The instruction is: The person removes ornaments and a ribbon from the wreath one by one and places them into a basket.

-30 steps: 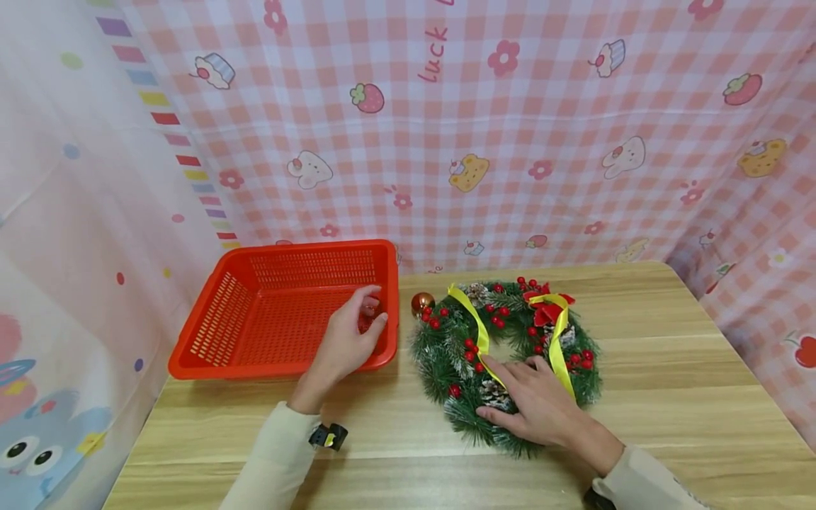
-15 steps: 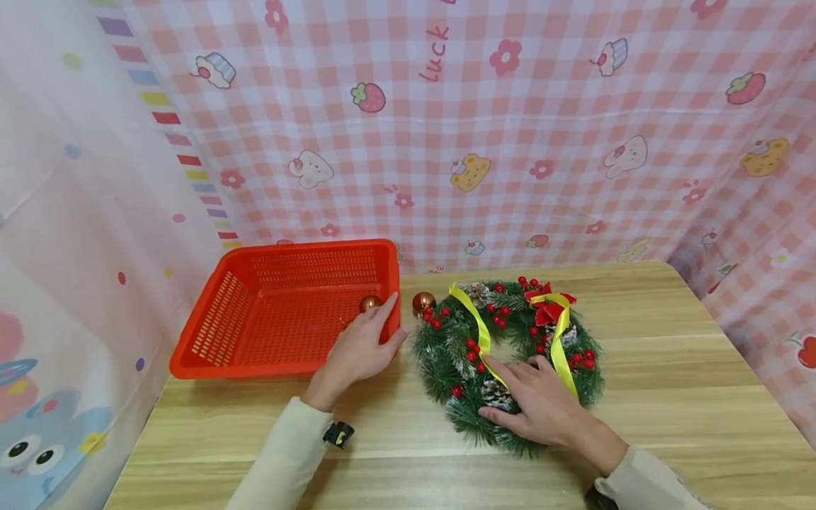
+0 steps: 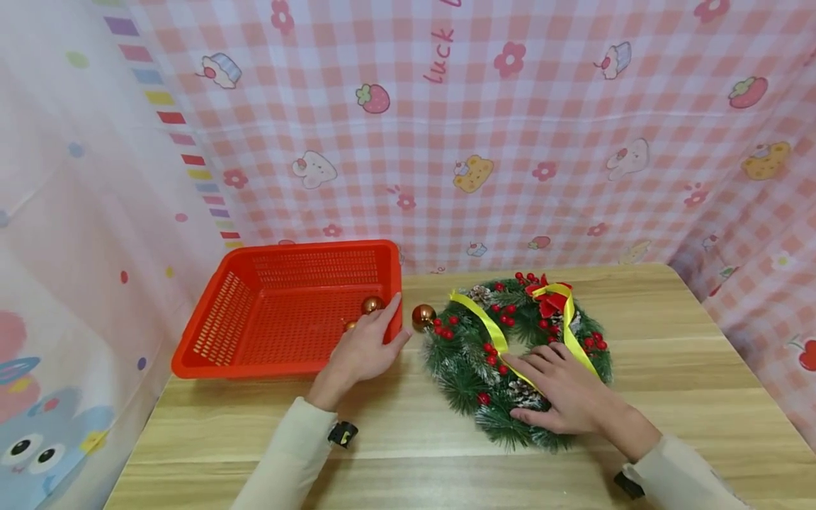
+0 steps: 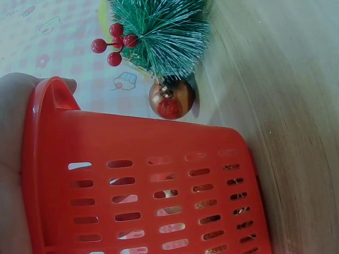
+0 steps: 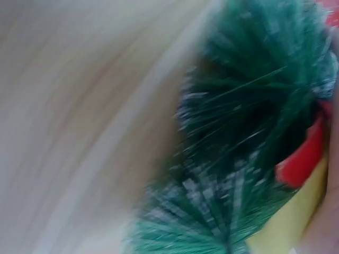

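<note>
A red plastic basket (image 3: 255,371) stands on the left of the table. My left hand (image 3: 360,348) rests on its right rim near the front corner, index finger straight and thumb reaching outside. Inside, beside the fingers, lie a copper ornament ball (image 3: 372,304) and a smaller golden piece (image 3: 350,325), partly hidden. My right hand (image 3: 567,391) grips the front of a green Christmas wreath (image 3: 465,386), fingers over its inner ring and thumb on its outer side. A yellow ribbon (image 3: 484,319) drapes across the wreath, partly under the fingers.
Another copper ball (image 3: 423,316) sits on the wooden table (image 3: 433,474) between basket and wreath; the left wrist view shows it against the green tips. Red berries, pinecones and a red flower (image 3: 550,301) decorate the wreath. A pink checked cloth (image 3: 408,142) hangs behind.
My left hand has moved from inside the basket onto its right rim, uncovering the copper ball inside. The wreath has shifted and turned slightly to the right with my right hand.
</note>
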